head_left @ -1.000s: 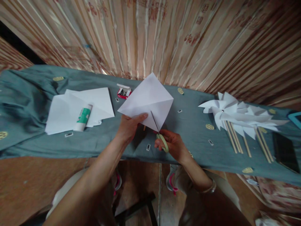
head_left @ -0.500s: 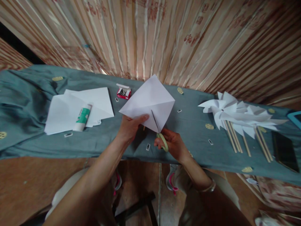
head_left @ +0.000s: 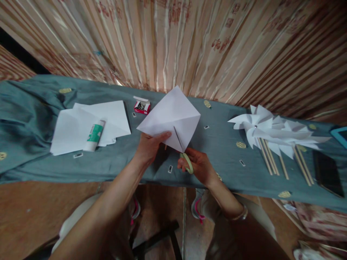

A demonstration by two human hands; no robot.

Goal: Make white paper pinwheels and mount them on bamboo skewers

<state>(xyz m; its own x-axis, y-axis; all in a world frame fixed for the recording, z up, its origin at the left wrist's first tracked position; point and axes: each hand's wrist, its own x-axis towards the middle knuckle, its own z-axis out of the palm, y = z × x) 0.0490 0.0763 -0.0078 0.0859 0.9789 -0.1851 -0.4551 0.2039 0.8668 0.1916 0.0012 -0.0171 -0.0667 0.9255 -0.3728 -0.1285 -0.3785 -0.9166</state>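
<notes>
Right now my left hand pinches the white paper square at its lower left edge, with the thumb lying flat on top and the other fingers hidden beneath the sheet. I hold the square up tilted above the grey-blue tablecloth, one corner pointing towards me and creases crossing its middle. Just below that near corner, my right hand has its fingers curled shut through the pale green loops of the scissors, whose dark blade runs up into the square along a crease. Left of the square lies a loose stack of white sheets with a green-and-white glue stick resting on it. Just behind the square's left corner sits a small open red box of metal bits. Well to the right of the square lie white paper pinwheels on wooden sticks, and beyond them a dark phone
</notes>
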